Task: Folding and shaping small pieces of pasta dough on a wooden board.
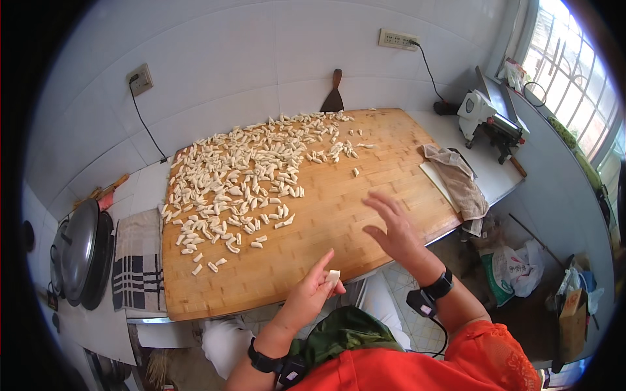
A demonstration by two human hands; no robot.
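Note:
Between the fingers of my left hand (pixel 315 286) is a small pale dough piece (pixel 333 276), held over the near edge of a wooden board (pixel 337 220). My right hand (pixel 393 222) hovers over the board's right part with its fingers apart and nothing in them. Many small folded dough pieces (pixel 234 190) lie spread across the left and back of the board. One single piece (pixel 355 172) lies apart from them near the middle. A folded brown cloth (pixel 455 178) rests at the board's right edge, partly over a flat white item (pixel 440 185).
A wide-bladed scraper (pixel 334 95) leans on the tiled wall behind the board. At the back right stands a white and metal machine (pixel 491 119). On the left are a checked towel (pixel 138 259) and a pan with a dark lid (pixel 80 254). Plastic bags (pixel 518 269) lie low at right.

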